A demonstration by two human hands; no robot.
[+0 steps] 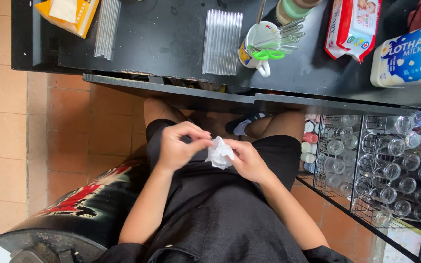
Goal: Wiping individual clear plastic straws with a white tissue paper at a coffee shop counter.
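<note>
Terracotta floor tiles (6,146) lie under the seated person. Over the lap, left hand (179,146) and right hand (247,160) each pinch a crumpled white tissue (219,153) between fingertips. Beyond, the black tabletop (171,39) carries a white mug (257,48) holding green-handled scissors (268,54).

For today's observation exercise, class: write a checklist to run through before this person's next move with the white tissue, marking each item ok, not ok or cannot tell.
1. White tissue held over the lap: ok.
2. Left hand has a grip on it: ok.
3. Right hand has a grip on it: ok.
4. Something wrapped inside the tissue: cannot tell.
5. Mug of tools upright on the black table: ok.
6. Glass tubes lying in a neat row: ok.
</note>
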